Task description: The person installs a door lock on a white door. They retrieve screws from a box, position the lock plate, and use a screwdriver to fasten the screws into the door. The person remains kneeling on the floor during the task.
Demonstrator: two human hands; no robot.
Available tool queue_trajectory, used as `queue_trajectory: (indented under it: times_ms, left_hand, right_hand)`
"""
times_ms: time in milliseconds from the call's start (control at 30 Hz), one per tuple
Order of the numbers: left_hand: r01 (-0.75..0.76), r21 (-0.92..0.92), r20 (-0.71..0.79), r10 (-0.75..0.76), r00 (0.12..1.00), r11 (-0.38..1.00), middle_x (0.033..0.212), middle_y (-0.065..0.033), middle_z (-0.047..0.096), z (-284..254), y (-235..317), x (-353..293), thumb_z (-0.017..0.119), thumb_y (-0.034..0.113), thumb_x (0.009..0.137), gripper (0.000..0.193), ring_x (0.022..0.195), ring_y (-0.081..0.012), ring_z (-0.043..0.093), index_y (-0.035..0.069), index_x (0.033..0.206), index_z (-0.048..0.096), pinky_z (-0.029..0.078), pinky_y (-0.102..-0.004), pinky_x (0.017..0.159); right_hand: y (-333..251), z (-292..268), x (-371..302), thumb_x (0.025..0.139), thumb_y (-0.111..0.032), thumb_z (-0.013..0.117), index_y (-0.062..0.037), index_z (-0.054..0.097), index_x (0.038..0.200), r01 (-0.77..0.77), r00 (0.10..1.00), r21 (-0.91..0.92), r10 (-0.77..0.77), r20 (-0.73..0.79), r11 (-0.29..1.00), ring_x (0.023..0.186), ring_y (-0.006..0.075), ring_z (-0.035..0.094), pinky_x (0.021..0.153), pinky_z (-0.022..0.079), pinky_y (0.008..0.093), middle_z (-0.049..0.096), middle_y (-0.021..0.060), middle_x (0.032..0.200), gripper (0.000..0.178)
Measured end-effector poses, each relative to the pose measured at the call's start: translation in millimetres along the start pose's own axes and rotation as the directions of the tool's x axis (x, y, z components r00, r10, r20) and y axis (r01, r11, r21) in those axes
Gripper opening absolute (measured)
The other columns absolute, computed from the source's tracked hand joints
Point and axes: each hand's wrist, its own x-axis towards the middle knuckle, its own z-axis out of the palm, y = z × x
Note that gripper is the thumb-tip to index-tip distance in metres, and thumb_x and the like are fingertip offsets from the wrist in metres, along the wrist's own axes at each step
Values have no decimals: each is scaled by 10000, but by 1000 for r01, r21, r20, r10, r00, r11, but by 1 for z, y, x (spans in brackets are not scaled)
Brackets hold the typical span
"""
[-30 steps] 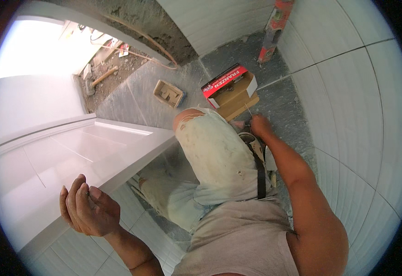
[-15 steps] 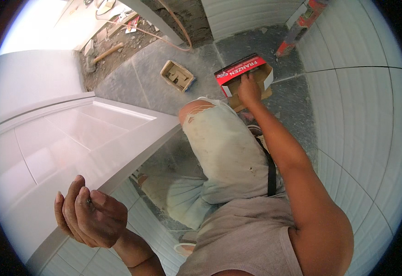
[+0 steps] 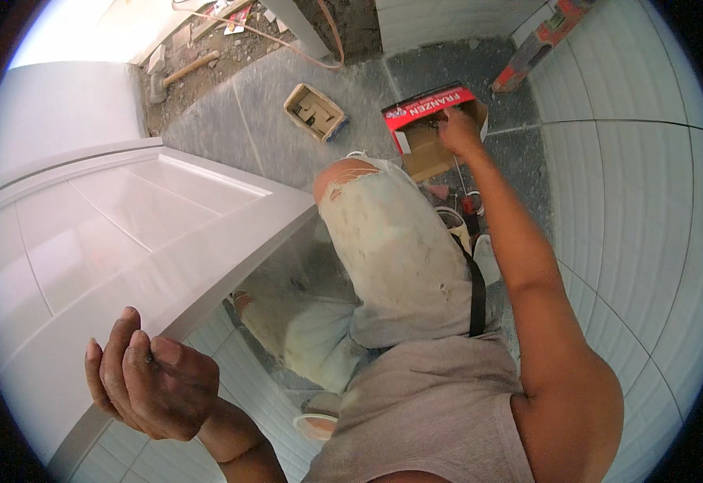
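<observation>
My left hand (image 3: 158, 378) is raised at the lower left, in front of the white panelled door (image 3: 230, 229). Its fingers are curled and the thumb meets them; a small dark speck shows at the pinch, too small to name. My right hand (image 3: 460, 133) reaches into an open red and white cardboard box (image 3: 428, 153) on the floor ahead. The box's brown inside and a loose flap face me. My right fingertips are partly hidden inside, so their grip does not show.
A small open cardboard tray (image 3: 314, 113) with bits inside sits on the grey tiled floor (image 3: 259, 109). A red spirit level (image 3: 540, 44) leans against the white tiled wall (image 3: 641, 209). Tools (image 3: 470, 201) lie beside my knee. Beyond the doorway are a hammer (image 3: 178, 74) and a hose (image 3: 339, 40).
My right hand has shifted slightly right within the box, and more of the box's inside shows. My left hand keeps its curled pose. The view has moved a little.
</observation>
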Motion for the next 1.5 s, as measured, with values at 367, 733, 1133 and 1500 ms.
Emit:
queue_trajectory:
  times_ms: [367,733,1133,1500]
  left_hand:
    - [16,-18,-29,-17,999,1000,825,-148,720,-1,3,-7,551,90,947,77,777,-241,703,19,952,581,508,-443,888]
    - [19,56,42,-22,999,998,832,-148,710,-8,0,-15,486,127,984,116,790,-250,694,34,969,554,497,-454,905]
    - [38,107,90,-48,995,994,829,-164,706,-14,2,-25,488,119,985,118,774,-246,691,13,999,538,498,-451,895]
    - [39,140,56,-47,997,989,836,-139,711,-14,-3,-29,464,123,990,97,760,-247,693,47,1007,522,506,-459,888]
  right_hand:
    - [-24,-34,91,815,-96,562,-134,642,1197,245,948,-347,-150,280,905,1053,377,614,877,494,428,628,195,1185,392]
    - [-20,-34,77,820,-109,594,-65,684,1068,287,921,-363,-150,360,887,1013,376,636,882,496,459,674,184,1067,267]
    - [-37,-24,82,747,-92,675,6,712,923,323,930,-537,-156,333,779,913,373,682,820,531,476,689,236,966,204]
    - [-44,4,88,797,-57,616,13,692,999,265,939,-510,-99,329,819,1012,383,648,877,519,450,657,240,1090,228]
